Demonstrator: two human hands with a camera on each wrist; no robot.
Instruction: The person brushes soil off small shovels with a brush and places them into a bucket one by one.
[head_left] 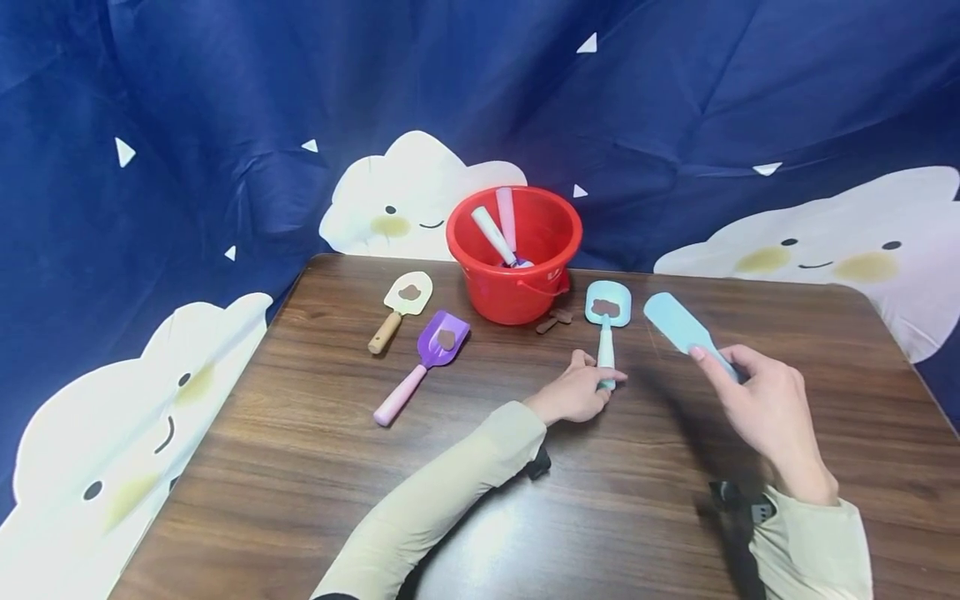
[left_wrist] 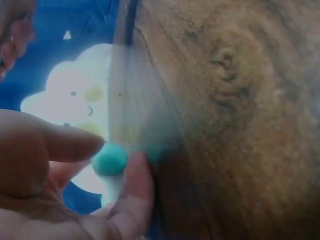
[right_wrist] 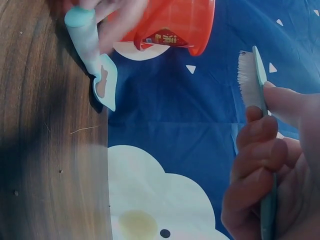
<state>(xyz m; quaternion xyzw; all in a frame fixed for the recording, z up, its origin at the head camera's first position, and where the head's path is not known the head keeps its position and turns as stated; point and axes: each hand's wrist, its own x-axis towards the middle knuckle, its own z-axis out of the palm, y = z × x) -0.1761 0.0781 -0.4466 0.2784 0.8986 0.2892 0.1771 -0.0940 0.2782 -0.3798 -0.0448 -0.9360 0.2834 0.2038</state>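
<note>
Between thumb and fingers, my left hand point(head_left: 577, 393) grips the pale handle of a light blue toy shovel point(head_left: 607, 343) that lies on the table. A brown piece point(head_left: 606, 307) sits on its blade. The handle's rounded teal end point(left_wrist: 110, 159) shows between thumb and finger in the left wrist view. Off to the right, my right hand point(head_left: 776, 408) holds a light blue brush point(head_left: 673, 321) above the table. White bristles point(right_wrist: 247, 77) on the brush face the shovel in the right wrist view.
A red bucket point(head_left: 501, 302) at the table's back holds two handled tools. Several brown pieces point(head_left: 555, 321) lie by its base. To its left lie a purple shovel point(head_left: 431, 350) with a pink handle and a cream shovel point(head_left: 397, 312) with a wooden handle, each bearing a brown piece.
</note>
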